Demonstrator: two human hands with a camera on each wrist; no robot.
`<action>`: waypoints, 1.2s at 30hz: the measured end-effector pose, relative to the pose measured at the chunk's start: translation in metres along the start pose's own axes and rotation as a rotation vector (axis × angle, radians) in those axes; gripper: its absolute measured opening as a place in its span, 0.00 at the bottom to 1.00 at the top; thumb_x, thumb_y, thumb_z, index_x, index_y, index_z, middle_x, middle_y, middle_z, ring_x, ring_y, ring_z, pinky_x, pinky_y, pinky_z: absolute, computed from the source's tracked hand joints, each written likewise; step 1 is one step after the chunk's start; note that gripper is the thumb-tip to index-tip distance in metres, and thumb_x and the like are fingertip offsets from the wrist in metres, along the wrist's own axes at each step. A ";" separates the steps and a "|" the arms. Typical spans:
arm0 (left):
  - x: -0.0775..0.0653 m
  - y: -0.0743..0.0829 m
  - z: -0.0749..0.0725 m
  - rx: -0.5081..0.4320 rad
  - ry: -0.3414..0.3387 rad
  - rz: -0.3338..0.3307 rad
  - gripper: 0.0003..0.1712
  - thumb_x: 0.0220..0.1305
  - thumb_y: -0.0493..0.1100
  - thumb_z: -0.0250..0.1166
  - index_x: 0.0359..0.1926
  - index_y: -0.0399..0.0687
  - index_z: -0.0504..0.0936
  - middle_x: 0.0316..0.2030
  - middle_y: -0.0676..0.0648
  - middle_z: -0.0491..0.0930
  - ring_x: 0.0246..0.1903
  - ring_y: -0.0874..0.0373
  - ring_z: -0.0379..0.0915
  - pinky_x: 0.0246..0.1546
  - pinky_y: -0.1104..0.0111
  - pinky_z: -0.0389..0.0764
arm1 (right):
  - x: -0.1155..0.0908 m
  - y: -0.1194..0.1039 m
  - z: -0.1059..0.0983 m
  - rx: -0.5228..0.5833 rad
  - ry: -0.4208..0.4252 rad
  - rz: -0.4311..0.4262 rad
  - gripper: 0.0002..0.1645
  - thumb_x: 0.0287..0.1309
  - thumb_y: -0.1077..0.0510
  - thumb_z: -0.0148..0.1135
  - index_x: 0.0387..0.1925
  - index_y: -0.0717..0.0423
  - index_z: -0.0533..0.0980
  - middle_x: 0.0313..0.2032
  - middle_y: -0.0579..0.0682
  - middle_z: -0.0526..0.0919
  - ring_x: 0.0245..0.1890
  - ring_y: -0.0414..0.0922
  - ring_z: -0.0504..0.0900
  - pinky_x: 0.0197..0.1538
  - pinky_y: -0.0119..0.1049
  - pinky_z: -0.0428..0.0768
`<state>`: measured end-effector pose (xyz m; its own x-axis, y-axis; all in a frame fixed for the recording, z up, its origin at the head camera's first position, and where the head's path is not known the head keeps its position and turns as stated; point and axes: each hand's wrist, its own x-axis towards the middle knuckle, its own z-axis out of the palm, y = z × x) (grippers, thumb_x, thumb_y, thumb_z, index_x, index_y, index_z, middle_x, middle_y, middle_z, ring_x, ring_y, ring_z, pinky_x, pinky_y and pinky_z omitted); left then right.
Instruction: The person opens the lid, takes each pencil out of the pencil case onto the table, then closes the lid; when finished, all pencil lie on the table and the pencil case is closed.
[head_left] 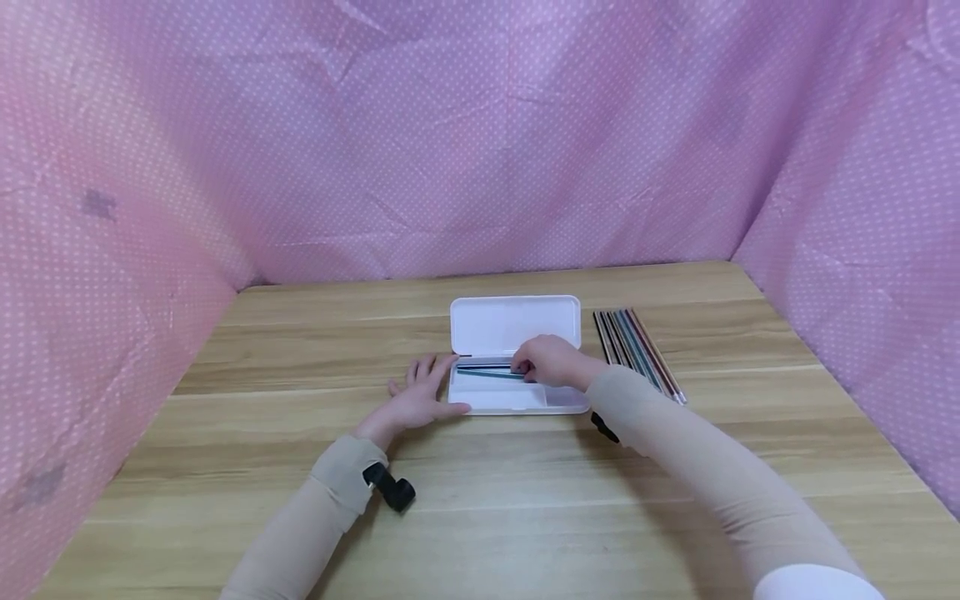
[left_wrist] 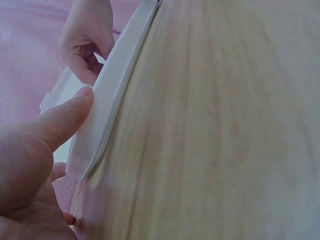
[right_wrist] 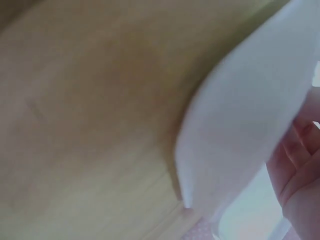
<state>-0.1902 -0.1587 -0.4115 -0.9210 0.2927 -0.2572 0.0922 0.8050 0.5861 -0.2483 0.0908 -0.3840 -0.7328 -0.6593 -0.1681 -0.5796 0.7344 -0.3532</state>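
You appear to be partway through laying pencils into the pencil case (head_left: 517, 411), which sits on the counter (head_left: 480, 500) with its lid (head_left: 513, 321) folded back on the far side. Your right grip (head_left: 555, 361) is over the case, its fingers curled and seemingly pinched on the teal pencil (head_left: 487, 374), though they hide the contact. That pencil lies in the far part of the case, its long axis running left to right, its right end slightly nearer you; which end is the point, you cannot tell. Your left grip (head_left: 422, 404) has its fingers spread, the thumb against the case's near left corner. The next move probably calls for letting the pencil settle flat, then reaching right to the row of pencils (head_left: 636, 346), which runs away from you, far ends leaning left.
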 end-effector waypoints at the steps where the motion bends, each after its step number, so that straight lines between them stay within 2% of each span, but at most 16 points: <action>1: 0.000 0.000 0.000 0.000 -0.002 -0.004 0.53 0.54 0.64 0.66 0.74 0.62 0.48 0.73 0.36 0.37 0.70 0.33 0.23 0.56 0.28 0.27 | 0.001 0.000 0.000 -0.011 -0.007 -0.006 0.11 0.57 0.65 0.63 0.41 0.51 0.83 0.32 0.45 0.82 0.35 0.42 0.74 0.50 0.40 0.75; 7: 0.000 -0.001 0.000 -0.001 0.001 -0.005 0.52 0.54 0.64 0.66 0.74 0.63 0.48 0.73 0.37 0.37 0.70 0.34 0.23 0.56 0.28 0.27 | 0.003 -0.002 0.000 -0.081 -0.027 -0.061 0.09 0.57 0.66 0.61 0.37 0.52 0.82 0.29 0.44 0.78 0.33 0.42 0.73 0.45 0.37 0.73; 11: 0.000 -0.001 -0.001 0.005 0.004 -0.004 0.52 0.54 0.64 0.65 0.73 0.64 0.48 0.73 0.37 0.37 0.70 0.34 0.24 0.56 0.28 0.27 | 0.003 -0.002 -0.002 -0.070 -0.037 -0.082 0.09 0.56 0.68 0.60 0.36 0.53 0.80 0.28 0.45 0.76 0.32 0.42 0.72 0.43 0.36 0.71; 16: 0.000 -0.002 -0.001 0.007 0.001 -0.007 0.52 0.55 0.64 0.65 0.73 0.64 0.48 0.73 0.37 0.37 0.70 0.35 0.24 0.57 0.29 0.27 | 0.001 0.002 -0.006 0.013 -0.033 -0.115 0.11 0.55 0.69 0.59 0.38 0.55 0.81 0.28 0.46 0.78 0.32 0.41 0.72 0.43 0.35 0.73; 22: 0.001 0.000 0.000 0.005 -0.005 -0.007 0.53 0.54 0.64 0.65 0.74 0.62 0.47 0.73 0.37 0.37 0.71 0.35 0.23 0.57 0.29 0.27 | -0.002 0.010 -0.010 0.154 0.029 -0.130 0.11 0.54 0.66 0.60 0.41 0.57 0.81 0.30 0.46 0.80 0.32 0.40 0.74 0.43 0.35 0.75; 27: 0.001 0.000 0.001 -0.003 -0.005 -0.006 0.52 0.55 0.64 0.65 0.74 0.63 0.47 0.73 0.37 0.36 0.71 0.35 0.22 0.57 0.29 0.27 | -0.003 0.010 -0.017 0.302 0.160 -0.057 0.13 0.54 0.66 0.60 0.44 0.59 0.80 0.34 0.49 0.82 0.36 0.43 0.77 0.43 0.37 0.76; 32: -0.001 0.001 0.000 -0.014 -0.008 -0.005 0.52 0.55 0.63 0.65 0.74 0.62 0.47 0.73 0.36 0.35 0.71 0.34 0.21 0.56 0.29 0.26 | -0.005 0.010 -0.023 0.494 0.335 0.078 0.15 0.55 0.65 0.61 0.46 0.60 0.79 0.37 0.54 0.82 0.39 0.47 0.78 0.41 0.35 0.76; 36: -0.002 0.003 -0.001 -0.018 -0.014 -0.006 0.52 0.55 0.62 0.65 0.74 0.61 0.47 0.73 0.37 0.35 0.71 0.35 0.20 0.56 0.29 0.25 | -0.010 0.011 -0.030 0.725 0.373 0.194 0.17 0.59 0.64 0.59 0.51 0.60 0.76 0.43 0.56 0.80 0.43 0.47 0.77 0.44 0.34 0.78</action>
<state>-0.1889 -0.1575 -0.4088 -0.9161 0.2954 -0.2711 0.0801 0.7974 0.5981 -0.2581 0.1100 -0.3585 -0.9395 -0.3421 -0.0164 -0.1520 0.4594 -0.8751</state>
